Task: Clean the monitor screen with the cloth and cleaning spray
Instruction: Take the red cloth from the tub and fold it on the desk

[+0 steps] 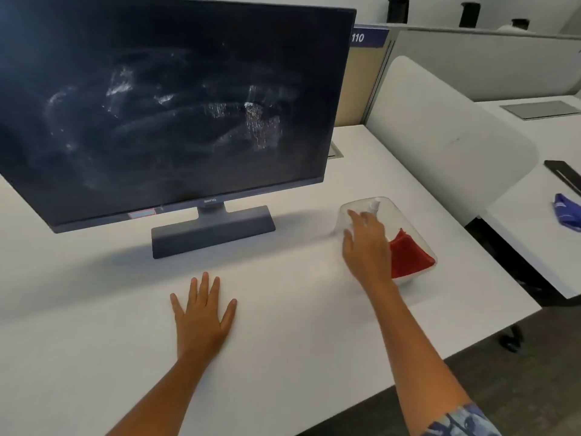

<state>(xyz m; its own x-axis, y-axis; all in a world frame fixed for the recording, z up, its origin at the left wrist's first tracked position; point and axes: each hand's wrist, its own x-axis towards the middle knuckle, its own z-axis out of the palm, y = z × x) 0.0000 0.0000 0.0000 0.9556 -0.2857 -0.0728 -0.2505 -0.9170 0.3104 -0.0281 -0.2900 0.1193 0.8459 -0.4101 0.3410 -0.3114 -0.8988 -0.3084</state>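
A dark monitor [176, 99] stands on the white desk, its screen smeared with white streaks and wet marks near the middle. To its right sits a clear plastic tray [418, 243] with a folded red cloth [408, 256] and a small white spray bottle [374, 205] lying in it. My right hand [366, 243] is over the tray, fingers spread above the bottle, and hides most of it. My left hand [202, 313] lies flat on the desk in front of the monitor's stand [213, 231], holding nothing.
The white desk [298, 325] ends close to the right of the tray. A white chair back [446, 143] stands beyond the tray. A neighbouring desk at right holds a blue cloth [567, 212] and a dark flat item [562, 174].
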